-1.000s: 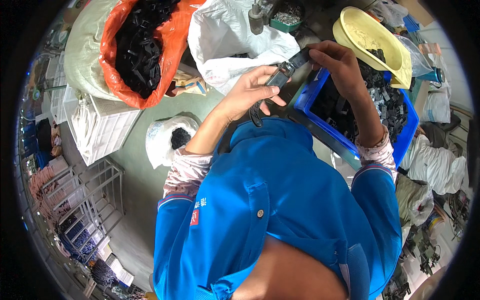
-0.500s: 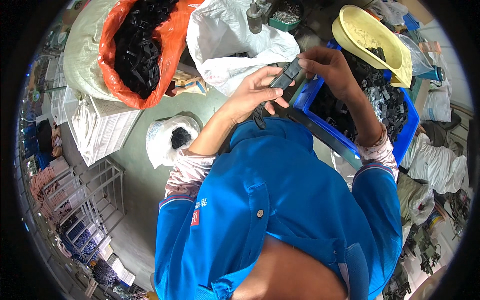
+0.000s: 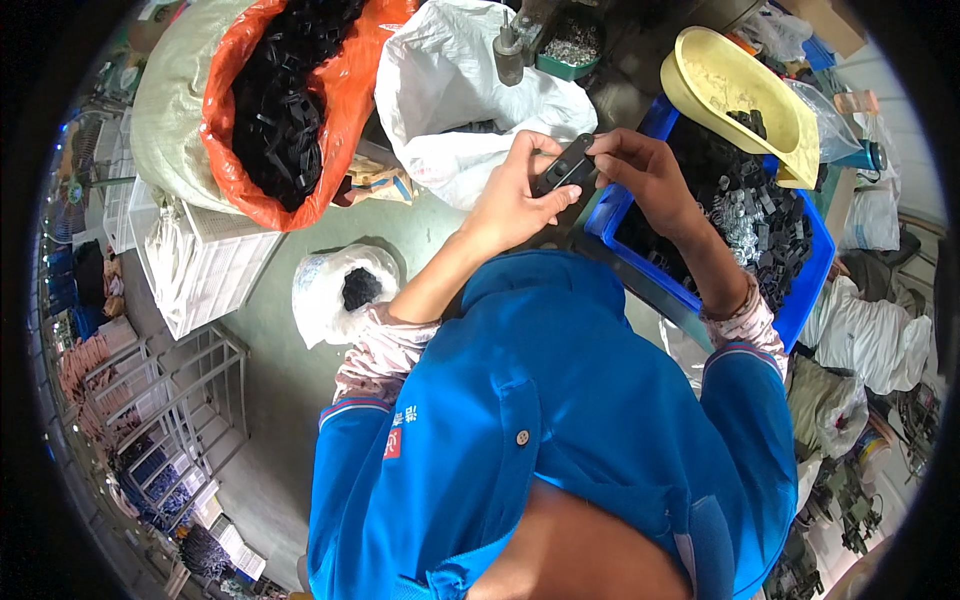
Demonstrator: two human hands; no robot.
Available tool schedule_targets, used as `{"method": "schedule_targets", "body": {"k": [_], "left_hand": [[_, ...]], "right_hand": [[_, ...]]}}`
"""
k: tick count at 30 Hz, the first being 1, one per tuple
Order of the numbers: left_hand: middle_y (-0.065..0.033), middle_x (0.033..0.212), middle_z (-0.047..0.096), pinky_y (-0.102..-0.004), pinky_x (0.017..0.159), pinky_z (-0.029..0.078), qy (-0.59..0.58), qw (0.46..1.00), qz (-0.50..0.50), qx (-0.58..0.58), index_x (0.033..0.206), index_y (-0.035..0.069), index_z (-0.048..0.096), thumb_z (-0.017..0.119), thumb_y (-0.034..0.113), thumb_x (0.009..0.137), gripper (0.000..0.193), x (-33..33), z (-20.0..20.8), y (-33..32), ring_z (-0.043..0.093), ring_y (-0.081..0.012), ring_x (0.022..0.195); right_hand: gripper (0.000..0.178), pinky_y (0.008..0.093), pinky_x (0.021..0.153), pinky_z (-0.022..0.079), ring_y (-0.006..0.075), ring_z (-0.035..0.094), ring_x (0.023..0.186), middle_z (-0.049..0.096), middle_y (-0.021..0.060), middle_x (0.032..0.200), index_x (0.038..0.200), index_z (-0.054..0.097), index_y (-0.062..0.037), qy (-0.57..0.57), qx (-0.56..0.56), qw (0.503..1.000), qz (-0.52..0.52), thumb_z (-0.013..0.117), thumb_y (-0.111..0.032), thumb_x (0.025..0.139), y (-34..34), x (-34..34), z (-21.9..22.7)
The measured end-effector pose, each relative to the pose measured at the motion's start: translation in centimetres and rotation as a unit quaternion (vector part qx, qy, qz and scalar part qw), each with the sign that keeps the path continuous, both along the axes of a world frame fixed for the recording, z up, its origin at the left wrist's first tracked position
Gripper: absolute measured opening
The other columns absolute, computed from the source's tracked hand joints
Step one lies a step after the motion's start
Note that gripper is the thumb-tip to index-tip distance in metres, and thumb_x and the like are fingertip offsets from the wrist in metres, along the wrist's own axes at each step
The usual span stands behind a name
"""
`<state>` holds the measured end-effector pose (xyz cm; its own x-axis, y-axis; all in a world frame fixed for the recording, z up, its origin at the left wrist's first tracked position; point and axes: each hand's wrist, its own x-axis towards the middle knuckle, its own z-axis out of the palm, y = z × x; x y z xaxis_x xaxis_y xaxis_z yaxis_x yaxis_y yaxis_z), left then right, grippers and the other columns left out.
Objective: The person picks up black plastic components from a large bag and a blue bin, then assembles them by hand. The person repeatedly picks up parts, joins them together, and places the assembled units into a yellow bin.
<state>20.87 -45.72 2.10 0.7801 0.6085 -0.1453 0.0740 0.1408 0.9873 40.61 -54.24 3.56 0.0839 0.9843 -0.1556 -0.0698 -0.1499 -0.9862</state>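
A dark, oblong black plastic part (image 3: 564, 168) is held up in front of my chest, and its exact kind cannot be made out. My left hand (image 3: 518, 192) closes round its left side, with the thumb along the near edge. At the upper right end, the fingertips of my right hand (image 3: 648, 178) pinch together against the part; whether they hold a smaller piece there is hidden. Beneath my right forearm stands a blue bin (image 3: 822, 262) of black plastic pieces and some shiny metal ones.
A yellow tub (image 3: 690, 62) rests on the blue bin's far side. Beyond my hands lies an open white sack (image 3: 425, 75); left of it is an orange bag (image 3: 222, 150) full of black parts. A white bag (image 3: 312, 300) and a white crate (image 3: 225, 265) stand on the floor.
The black part has been turned in my left hand, so its curved lower end no longer shows. My right hand has dropped slightly and stays at the part's upper end.
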Motion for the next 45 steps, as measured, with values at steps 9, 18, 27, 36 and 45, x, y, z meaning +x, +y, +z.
{"method": "schedule_targets", "body": {"k": [9,18,27,36,45], "left_hand": [[-0.0094,0.078,0.060,-0.0312,0.057,0.045,0.042,0.987,-0.002,0.156,0.099,0.007,0.054,0.071,0.022,0.088,0.025,0.3,-0.2,0.2,0.054,-0.0164,0.061],[-0.0031,0.061,0.060,-0.0259,0.047,0.039,0.022,0.984,0.046,0.172,0.089,0.007,0.053,0.070,0.019,0.089,0.021,-1.0,-1.2,0.8,0.052,-0.0072,0.055],[0.0013,0.060,0.052,-0.0241,0.048,0.034,-0.015,0.983,0.096,0.156,0.079,0.007,0.051,0.074,0.023,0.087,0.030,-0.8,-2.2,0.9,0.044,-0.0044,0.055],[-0.0150,0.112,0.066,-0.0216,0.055,0.046,-0.122,0.987,0.105,0.010,0.073,0.004,0.047,0.070,0.010,0.089,0.029,-0.5,0.2,2.9,0.061,-0.0077,0.070],[-0.0192,0.126,0.062,-0.0214,0.063,0.050,-0.100,0.989,0.055,0.093,0.076,0.003,0.050,0.070,0.002,0.087,0.023,-0.7,-0.9,7.4,0.058,-0.0062,0.077]], "right_hand": [[0.012,0.0259,0.079,0.049,0.0113,0.062,0.082,0.064,0.0047,0.092,0.101,0.064,0.0012,0.029,0.020,0.999,-0.035,0.063,-0.005,0.090,-0.5,0.4,-0.4],[0.024,0.0259,0.071,0.053,0.0106,0.064,0.085,0.070,0.0065,0.097,0.115,0.066,-0.0008,-0.345,0.072,0.925,-0.141,0.058,-0.013,0.095,0.1,12.0,2.6],[0.010,0.0283,0.062,0.049,0.0139,0.062,0.064,0.070,0.0066,0.077,0.081,0.073,-0.0006,-0.462,-0.253,0.849,-0.040,0.071,-0.011,0.083,1.1,25.1,0.6],[0.024,0.0203,0.063,0.049,0.0077,0.059,0.068,0.067,0.0053,0.085,0.113,0.066,0.0015,-0.122,-0.065,0.979,-0.149,0.065,-0.010,0.093,1.5,17.7,6.9],[0.029,0.0246,0.074,0.049,0.0102,0.059,0.078,0.065,0.0044,0.090,0.122,0.059,0.0004,0.045,-0.008,0.997,-0.066,0.060,-0.010,0.096,5.4,4.1,4.1]]}}
